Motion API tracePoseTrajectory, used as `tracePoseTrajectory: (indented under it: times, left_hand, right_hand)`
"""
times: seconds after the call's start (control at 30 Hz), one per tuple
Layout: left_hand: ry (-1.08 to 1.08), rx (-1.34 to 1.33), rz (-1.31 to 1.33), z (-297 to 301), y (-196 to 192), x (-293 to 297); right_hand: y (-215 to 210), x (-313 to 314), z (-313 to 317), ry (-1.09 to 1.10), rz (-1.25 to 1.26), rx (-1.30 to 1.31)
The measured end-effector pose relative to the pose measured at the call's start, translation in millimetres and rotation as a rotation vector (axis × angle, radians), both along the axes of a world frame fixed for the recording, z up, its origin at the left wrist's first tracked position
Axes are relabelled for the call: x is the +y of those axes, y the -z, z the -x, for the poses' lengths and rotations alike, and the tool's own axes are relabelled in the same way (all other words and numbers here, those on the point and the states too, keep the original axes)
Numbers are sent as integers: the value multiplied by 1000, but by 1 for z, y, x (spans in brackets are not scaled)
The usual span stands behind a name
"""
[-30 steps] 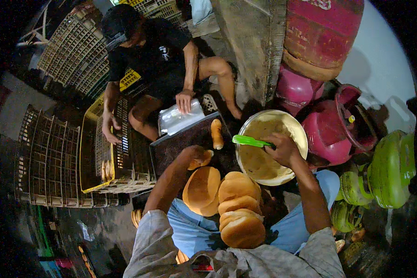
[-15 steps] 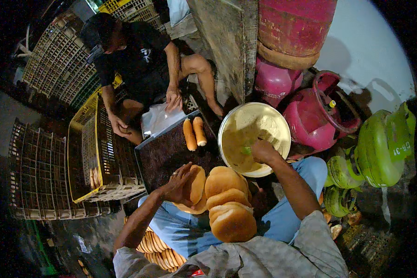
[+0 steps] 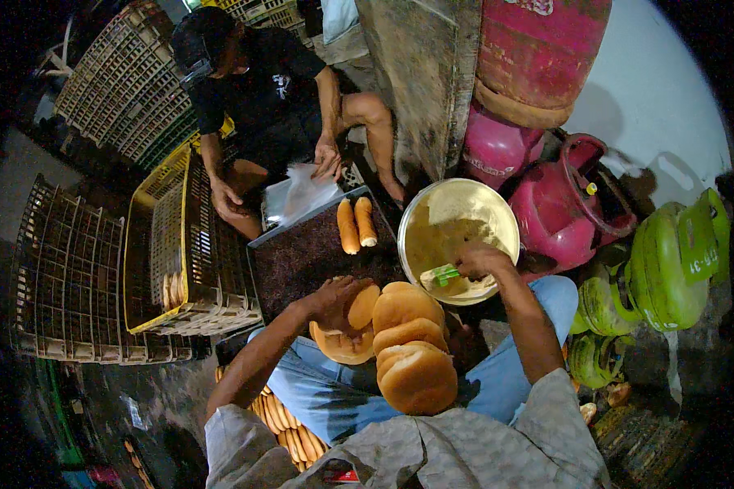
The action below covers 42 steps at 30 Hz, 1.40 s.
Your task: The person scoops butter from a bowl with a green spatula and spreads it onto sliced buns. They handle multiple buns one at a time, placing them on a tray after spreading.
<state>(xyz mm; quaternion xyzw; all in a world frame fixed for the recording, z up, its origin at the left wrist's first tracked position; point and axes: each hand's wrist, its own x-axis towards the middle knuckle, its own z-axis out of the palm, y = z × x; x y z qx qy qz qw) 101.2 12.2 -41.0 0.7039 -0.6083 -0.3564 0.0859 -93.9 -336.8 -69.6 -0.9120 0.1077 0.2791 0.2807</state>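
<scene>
Two filled rolls (image 3: 356,224) lie on the dark tray (image 3: 302,261), at its far edge just beside the round bowl (image 3: 457,236). Our left hand (image 3: 334,297) grips a split bun (image 3: 351,326), near side of the bowl. Our right hand (image 3: 481,259) is closed around a green spreader (image 3: 442,275) dipped inside the bowl. More buns (image 3: 412,350) are stacked on our lap, below the bowl. Beyond the tray, another person (image 3: 261,90) handles a plastic bag (image 3: 302,191).
</scene>
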Motion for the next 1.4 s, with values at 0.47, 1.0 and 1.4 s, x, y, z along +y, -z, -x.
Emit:
tracePoseTrajectory:
  times: [0.47, 1.0, 1.4]
  left_hand:
    - [-1314, 1499, 504, 54, -32, -29]
    - [-1399, 1795, 920, 13, 17, 32]
    - [-193, -943, -103, -56, 117, -19]
  right_hand:
    - [-82, 61, -19, 108, -351, -857]
    - [-85, 55, -6, -44, 182, -866]
    - [-44, 24, -4, 189, 196, -798]
